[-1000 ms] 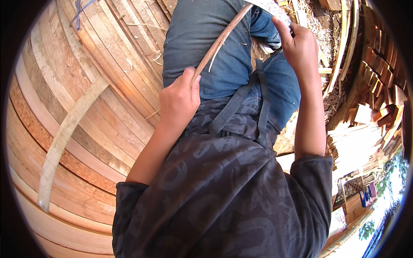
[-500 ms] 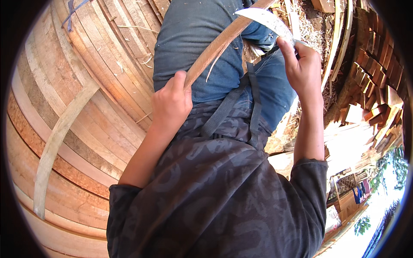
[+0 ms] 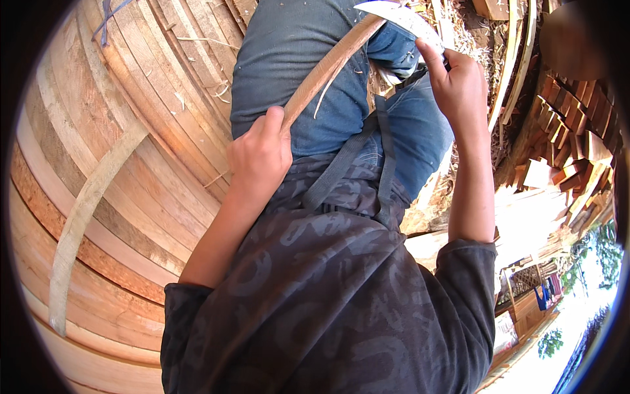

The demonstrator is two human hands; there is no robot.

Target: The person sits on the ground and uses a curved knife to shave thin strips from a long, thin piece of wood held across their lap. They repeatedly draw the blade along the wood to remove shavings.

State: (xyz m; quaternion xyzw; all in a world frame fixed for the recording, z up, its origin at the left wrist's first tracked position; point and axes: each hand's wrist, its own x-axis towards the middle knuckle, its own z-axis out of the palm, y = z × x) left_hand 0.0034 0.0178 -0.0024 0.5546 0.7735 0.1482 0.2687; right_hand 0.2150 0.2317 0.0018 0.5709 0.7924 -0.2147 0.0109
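My left hand is closed round the lower end of a narrow wooden strip, which slants up and right across my jeans. A thin sliver hangs partly split off its lower side. My right hand grips a curved knife, thumb along the blade's base; the handle is mostly hidden in the fingers. The pale blade lies across the strip's upper part, its tip pointing left. Whatever of the strip lies past the blade cannot be made out.
Long planks lie side by side on my left, with a loose curved batten across them. Wood shavings litter the ground beyond my knees. Stacked cut wood pieces stand at the right, below a blurred brown rounded shape.
The knife and my right hand have moved slightly up and left along the strip. My left hand keeps its hold. A blurred brown shape has appeared at the upper right.
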